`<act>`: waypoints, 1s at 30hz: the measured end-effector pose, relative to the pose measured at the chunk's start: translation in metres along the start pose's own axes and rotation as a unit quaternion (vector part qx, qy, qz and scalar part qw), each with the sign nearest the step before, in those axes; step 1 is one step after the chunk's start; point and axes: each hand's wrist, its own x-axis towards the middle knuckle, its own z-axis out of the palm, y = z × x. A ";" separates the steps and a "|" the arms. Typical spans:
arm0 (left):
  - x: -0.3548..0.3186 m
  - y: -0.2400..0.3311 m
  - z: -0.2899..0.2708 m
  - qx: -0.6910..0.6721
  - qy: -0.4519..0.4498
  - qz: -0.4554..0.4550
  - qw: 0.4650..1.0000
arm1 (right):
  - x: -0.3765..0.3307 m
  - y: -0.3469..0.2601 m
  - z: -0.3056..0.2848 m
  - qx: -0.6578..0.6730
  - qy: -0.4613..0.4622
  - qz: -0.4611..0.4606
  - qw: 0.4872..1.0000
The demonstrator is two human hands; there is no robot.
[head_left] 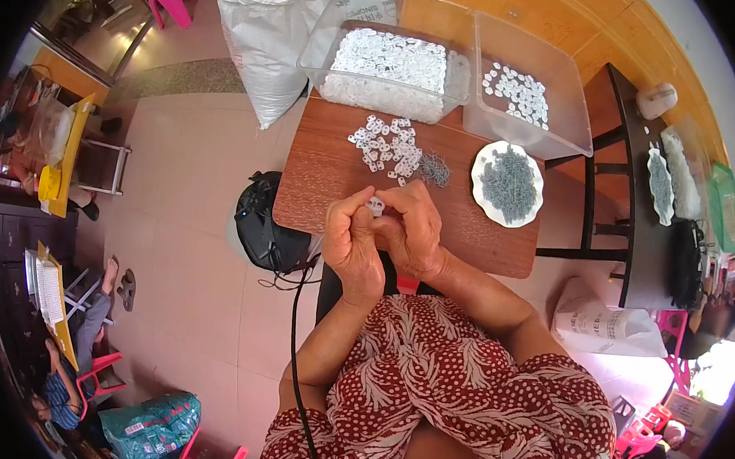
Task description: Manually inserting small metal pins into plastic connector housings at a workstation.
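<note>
Over the near edge of the brown table (315, 178), my left hand (352, 245) and my right hand (413, 227) meet, pinching one small white plastic piece with holes (374, 205) between their fingertips. Whether a metal part is also in the pinch is too small to tell. Just beyond my hands lies a loose pile of similar white plastic pieces (384, 145). Beside it is a small heap of thin grey metal parts (434, 170). To the right, a white scalloped plate (481, 209) holds many more of these grey parts.
At the table's back stands a clear bin (317, 59) full of white pieces; a second clear bin (573, 102) holds fewer. A white sack (261, 60) and a black backpack (261, 227) are to the left. A black cable (298, 358) hangs past my left arm. Other people sit farther off.
</note>
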 end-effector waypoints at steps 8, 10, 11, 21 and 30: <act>0.008 0.002 -0.003 0.000 0.011 0.039 0.999 | 0.007 0.000 0.008 0.030 0.045 0.000 0.999; 0.006 0.001 -0.003 -0.007 0.018 0.039 0.999 | 0.007 -0.003 0.009 0.033 0.045 0.003 0.998; 0.005 0.001 -0.002 -0.012 0.024 0.039 0.999 | 0.007 -0.005 0.009 0.037 0.047 0.006 0.998; 0.001 0.006 0.003 0.007 0.056 0.105 0.993 | 0.007 -0.008 0.008 0.033 0.045 -0.040 0.998; -0.003 0.000 -0.002 0.010 0.042 0.086 0.995 | 0.003 -0.009 0.007 0.041 0.004 -0.035 0.999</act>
